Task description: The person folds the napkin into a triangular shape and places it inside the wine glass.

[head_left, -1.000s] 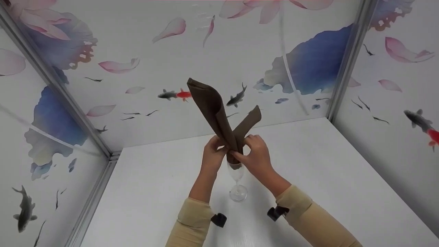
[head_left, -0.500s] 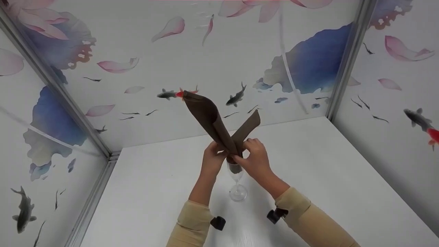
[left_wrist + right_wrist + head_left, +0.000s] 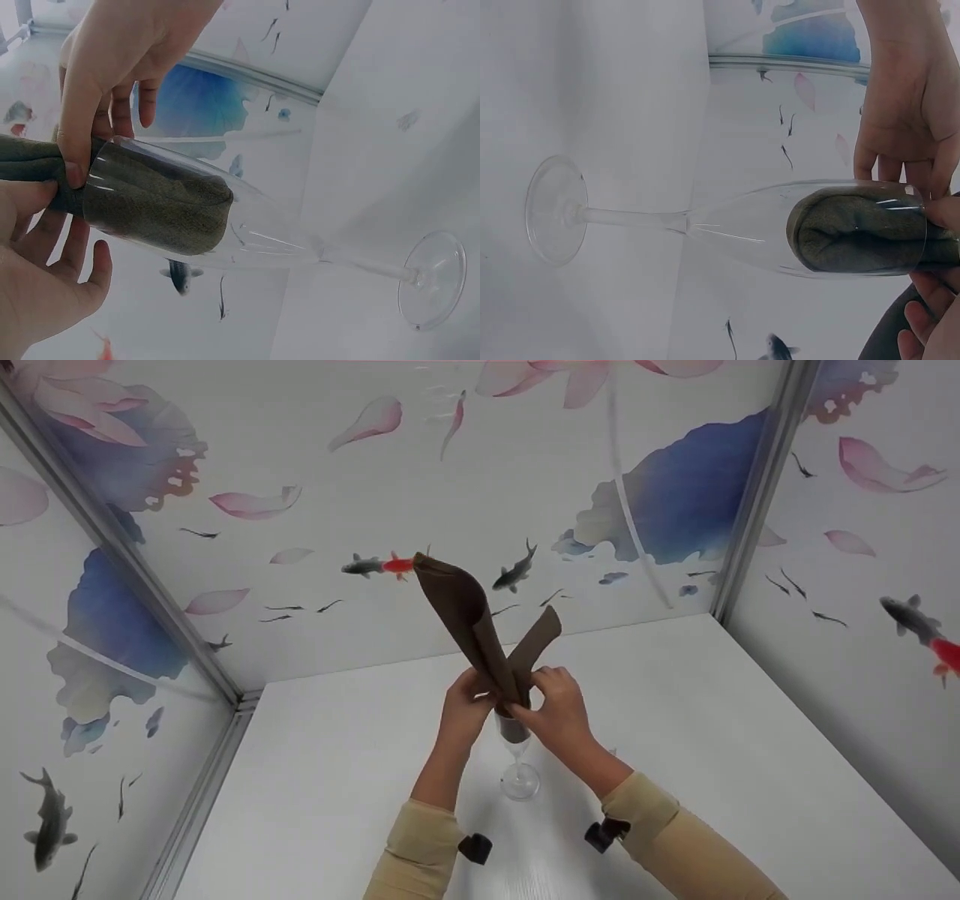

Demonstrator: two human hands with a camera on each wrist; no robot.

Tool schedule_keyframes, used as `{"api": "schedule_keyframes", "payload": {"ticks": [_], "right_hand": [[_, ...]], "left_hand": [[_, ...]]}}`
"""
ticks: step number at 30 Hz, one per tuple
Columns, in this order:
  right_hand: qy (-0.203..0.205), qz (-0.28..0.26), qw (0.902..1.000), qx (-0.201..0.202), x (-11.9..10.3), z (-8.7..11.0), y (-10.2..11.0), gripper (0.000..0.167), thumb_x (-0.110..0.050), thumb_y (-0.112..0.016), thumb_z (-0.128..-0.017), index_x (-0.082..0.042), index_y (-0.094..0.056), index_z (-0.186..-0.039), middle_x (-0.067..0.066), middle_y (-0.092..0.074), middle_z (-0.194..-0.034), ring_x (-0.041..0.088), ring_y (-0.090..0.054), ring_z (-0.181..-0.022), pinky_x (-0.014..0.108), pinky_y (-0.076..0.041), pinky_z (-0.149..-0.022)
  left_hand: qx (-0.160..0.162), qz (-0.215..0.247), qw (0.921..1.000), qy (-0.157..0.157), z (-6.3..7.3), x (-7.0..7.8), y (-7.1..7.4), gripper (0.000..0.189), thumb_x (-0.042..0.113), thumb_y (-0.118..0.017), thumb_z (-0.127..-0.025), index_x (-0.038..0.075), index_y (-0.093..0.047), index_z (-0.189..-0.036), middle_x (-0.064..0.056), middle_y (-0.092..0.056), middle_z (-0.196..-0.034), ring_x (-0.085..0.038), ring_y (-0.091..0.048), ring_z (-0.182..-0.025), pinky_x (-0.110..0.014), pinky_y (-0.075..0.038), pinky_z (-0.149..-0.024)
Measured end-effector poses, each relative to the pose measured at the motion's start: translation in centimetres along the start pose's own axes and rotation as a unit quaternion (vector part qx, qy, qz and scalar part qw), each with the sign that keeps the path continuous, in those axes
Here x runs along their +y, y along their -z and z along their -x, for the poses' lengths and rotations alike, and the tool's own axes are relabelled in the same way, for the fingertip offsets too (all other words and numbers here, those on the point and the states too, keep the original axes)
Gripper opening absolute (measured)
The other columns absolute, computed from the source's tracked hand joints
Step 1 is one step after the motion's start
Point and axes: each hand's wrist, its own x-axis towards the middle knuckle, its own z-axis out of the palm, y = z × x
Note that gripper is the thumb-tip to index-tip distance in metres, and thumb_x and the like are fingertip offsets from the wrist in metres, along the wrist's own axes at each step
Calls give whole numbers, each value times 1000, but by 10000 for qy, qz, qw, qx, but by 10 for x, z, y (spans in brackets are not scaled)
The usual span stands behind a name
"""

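Observation:
A brown folded cloth napkin (image 3: 458,601) rises in two rolled wings above a clear champagne flute (image 3: 519,781). Its rounded lower end (image 3: 855,229) sits inside the upper part of the bowl, the space below it see-through. At the rim, my left hand (image 3: 465,709) pinches the napkin from the left; in the left wrist view this hand (image 3: 52,277) is at lower left, its other fingers bent beside the glass. My right hand (image 3: 561,706) pinches the gathered cloth from the right, its thumb in front. The flute stands upright on the table.
A white table (image 3: 345,780) lies beneath the glass. White panels (image 3: 300,450) printed with fish, petals and blue leaves stand behind and on both sides, joined by metal posts (image 3: 757,487). Small black devices (image 3: 475,848) are strapped at the wrists.
The napkin has moved down, and more of its lower end shows inside the flute. Both hands have come slightly lower with it, while the glass foot stays in place.

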Motion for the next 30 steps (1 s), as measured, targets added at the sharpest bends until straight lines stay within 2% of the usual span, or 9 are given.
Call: {"api": "schedule_keyframes", "payload": {"ticks": [4,8,14,21,25,30], "right_hand": [[-49,-92,9999,-4,0,0,0,38,-16,-89,-71,-6,-68,-101,4,-64,-89,23,-53,-85,41,-45,-76],[-160,-214,9996,37,0,-2,1,41,-18,-88,-72,-5,-66,-104,5,-65,-93,24,-55,-87,41,-45,-78],[-336,-349,9988,48,-4,-8,6,41,-19,-87,-74,-5,-66,-107,3,-65,-93,21,-54,-89,39,-45,-78],[-644,-287,9961,-539,-11,-13,15,30,-14,-85,-76,-7,-65,-97,3,-60,-85,18,-54,-82,37,-46,-71],[-799,-335,9936,-727,-13,-15,17,28,-12,-84,-75,-7,-64,-94,2,-59,-82,17,-54,-79,36,-46,-68],[-790,-345,9930,-813,-12,-14,17,27,-11,-84,-75,-8,-63,-91,1,-59,-81,17,-55,-78,36,-46,-67]], "left_hand": [[-179,101,9998,14,0,5,2,35,7,-61,-90,8,-62,-125,-5,-66,-114,-21,-59,-112,-41,-42,-101],[-278,271,9992,-110,-1,9,1,36,11,-60,-92,5,-60,-127,-7,-65,-118,-23,-56,-118,-45,-35,-106],[-118,236,9995,-175,-3,12,-1,31,5,-63,-90,4,-63,-120,-8,-67,-111,-23,-60,-112,-41,-42,-101],[141,31,9988,-469,16,45,-1,23,-6,-64,-87,-4,-64,-110,-12,-69,-100,-28,-64,-102,-37,-49,-92],[220,-50,9985,-502,17,44,-2,26,-8,-64,-86,-4,-65,-112,-12,-69,-100,-27,-64,-99,-37,-50,-90],[305,-56,9989,-339,7,20,-3,35,-9,-64,-86,-2,-63,-120,-14,-69,-106,-28,-64,-103,-38,-50,-92]]}}
